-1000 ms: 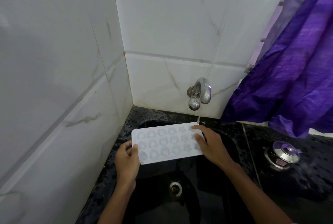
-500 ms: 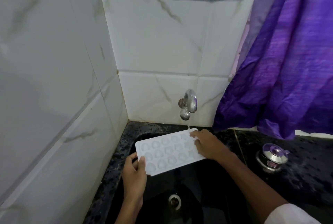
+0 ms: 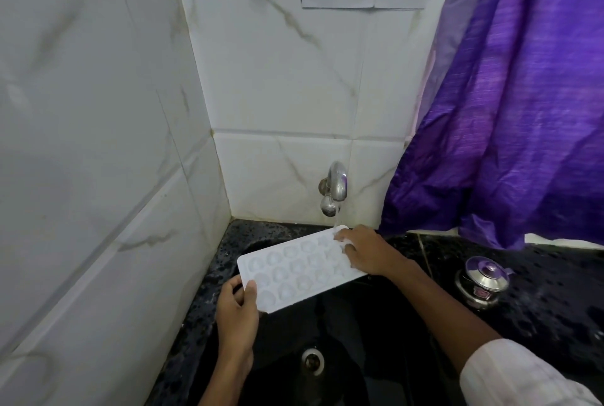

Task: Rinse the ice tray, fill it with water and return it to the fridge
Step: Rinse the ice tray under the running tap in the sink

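While the tap (image 3: 335,186) runs, left hand (image 3: 237,307): grips the tray (image 3: 294,271) by its near corner, thumb on top, fingers curled underneath.
Right hand (image 3: 366,253): holds the far end, fingers bent over the outer cells; the thumb is hidden, so I cannot tell how firm that hold is.
Tray: spans the gap between the two hands, cells facing up, held in the air; its exact tilt is hard to judge.
Water (image 3: 337,219): a thin stream lands just beyond the right fingertips, on the tray's far corner.
Sink (image 3: 376,324): black basin directly below both hands, its drain (image 3: 312,361) under the left wrist's inner side.
Counter (image 3: 539,261): to the outside of the right forearm, with a steel pot (image 3: 482,281) on it.
Step in hand: rinsing, most likely; only the far corner sits under the water, and most cells look unfilled.
Next move calls for: sliding the tray toward the right hand's side so the stream crosses every cell, tipping the rinse water out into the sink, then levelling the tray to fill it.
Fridge: not in view.
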`<state>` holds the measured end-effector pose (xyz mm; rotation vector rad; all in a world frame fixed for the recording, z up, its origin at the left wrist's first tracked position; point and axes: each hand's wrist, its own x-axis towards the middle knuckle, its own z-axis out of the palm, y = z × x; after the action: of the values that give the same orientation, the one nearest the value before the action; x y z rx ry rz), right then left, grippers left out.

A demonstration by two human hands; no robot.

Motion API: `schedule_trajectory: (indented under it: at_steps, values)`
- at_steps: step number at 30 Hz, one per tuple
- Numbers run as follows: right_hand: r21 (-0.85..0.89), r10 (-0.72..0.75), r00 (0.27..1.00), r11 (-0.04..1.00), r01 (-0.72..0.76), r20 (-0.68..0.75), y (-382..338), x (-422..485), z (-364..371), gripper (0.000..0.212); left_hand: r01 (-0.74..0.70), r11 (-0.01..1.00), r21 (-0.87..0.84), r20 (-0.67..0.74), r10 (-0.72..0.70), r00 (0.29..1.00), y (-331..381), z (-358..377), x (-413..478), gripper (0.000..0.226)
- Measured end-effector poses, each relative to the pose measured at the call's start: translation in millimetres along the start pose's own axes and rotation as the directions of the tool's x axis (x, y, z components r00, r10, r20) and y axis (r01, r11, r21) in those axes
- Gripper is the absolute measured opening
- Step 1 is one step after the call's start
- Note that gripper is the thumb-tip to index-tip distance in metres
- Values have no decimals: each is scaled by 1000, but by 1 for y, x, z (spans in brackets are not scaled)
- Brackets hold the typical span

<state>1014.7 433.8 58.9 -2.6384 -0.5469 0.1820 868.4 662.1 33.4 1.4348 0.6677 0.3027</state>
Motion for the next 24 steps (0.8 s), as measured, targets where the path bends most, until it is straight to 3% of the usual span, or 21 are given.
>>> schedule_trajectory:
  at_steps: [8,18,24]
  values:
    - [-16,-10,1000,1000,10,2,-10,4,-3,36,23,999,-48,38,-22,999,-2,-5,-8,23]
    - [275,51,992,961,-16,-118,-15,-5,-3,21,37,991,-127,-1,-37,999,6,-5,-8,17]
    - [215,-22,991,975,50,-131,-8,-8,-1,14,40,988,-151,-18,-43,999,7,-4,-5,21]
